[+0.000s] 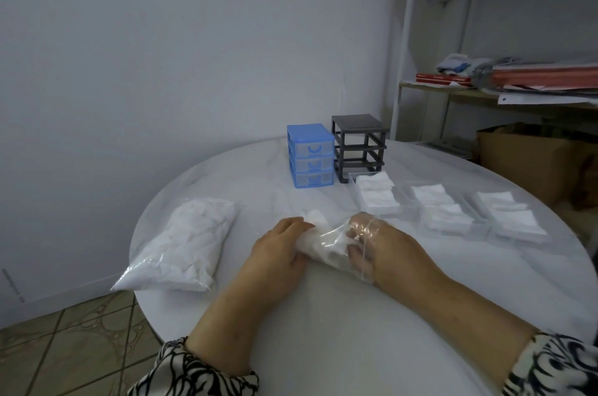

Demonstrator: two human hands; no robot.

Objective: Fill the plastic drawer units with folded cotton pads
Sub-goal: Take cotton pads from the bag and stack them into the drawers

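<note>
A clear plastic bag of cotton pads (326, 242) lies on the round white table (323, 331) between my hands. My left hand (278, 250) grips its left side. My right hand (378, 247) is pushed inside the bag, fingers curled on the pads. Behind stand a blue drawer unit (310, 154) with its three drawers in place and a dark grey drawer frame (359, 146) with no drawers in it. Three clear drawers (375, 195) (443, 208) (508, 217) sit in a row to the right, each filled with folded white pads.
A second, fuller bag of cotton pads (184, 247) rests at the table's left edge. A metal shelf (485, 82) with papers and a cardboard box (530, 153) stand at the right. Tiled floor (64, 347) shows below left.
</note>
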